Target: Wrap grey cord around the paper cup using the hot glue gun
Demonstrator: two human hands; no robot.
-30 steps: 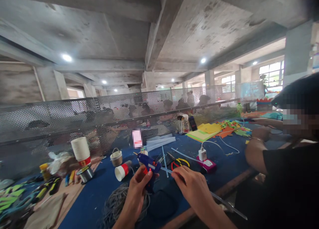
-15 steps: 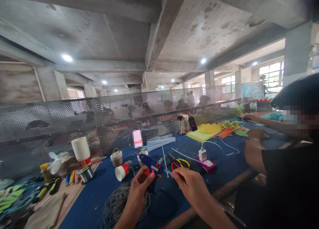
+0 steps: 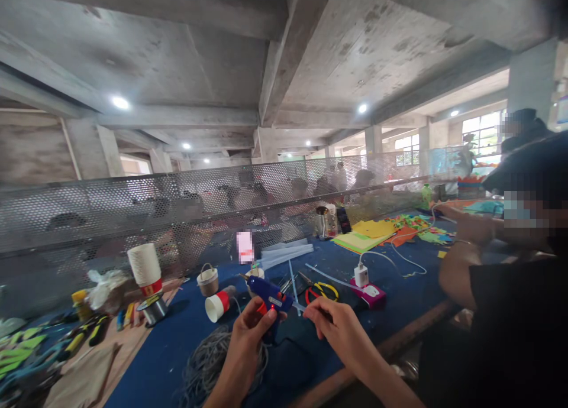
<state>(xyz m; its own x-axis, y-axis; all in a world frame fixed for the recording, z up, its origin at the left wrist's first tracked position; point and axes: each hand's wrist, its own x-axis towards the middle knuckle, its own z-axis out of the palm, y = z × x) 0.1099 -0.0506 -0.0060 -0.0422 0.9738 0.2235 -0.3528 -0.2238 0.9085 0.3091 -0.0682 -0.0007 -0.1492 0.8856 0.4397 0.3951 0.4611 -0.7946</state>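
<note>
My left hand [image 3: 255, 325] is wrapped round the handle of a blue hot glue gun [image 3: 271, 294], whose nozzle points up and left and whose red light is lit. At the gun's rear end, my right hand [image 3: 331, 322] pinches a translucent glue stick [image 3: 298, 306] that runs into the gun. Just behind the hands lie red-and-yellow-handled pliers [image 3: 326, 291] and another long glue stick [image 3: 291, 278]. A grey coil of cord [image 3: 206, 360] sits beside my left wrist.
A stack of paper cups [image 3: 144, 266], a wire spool [image 3: 152, 308] and a tipped cup [image 3: 217, 306] stand left. Glue sticks [image 3: 286, 254] lie at the back. Right are a purple power strip [image 3: 370, 294], yellow sheets [image 3: 373, 229] and a co-worker's arm [image 3: 459, 272]. A perforated metal screen [image 3: 213, 201] runs behind.
My hands and the glue gun stay almost where they were. The co-worker's hands at the right have risen and drawn closer together, and another person's head has come into view behind.
</note>
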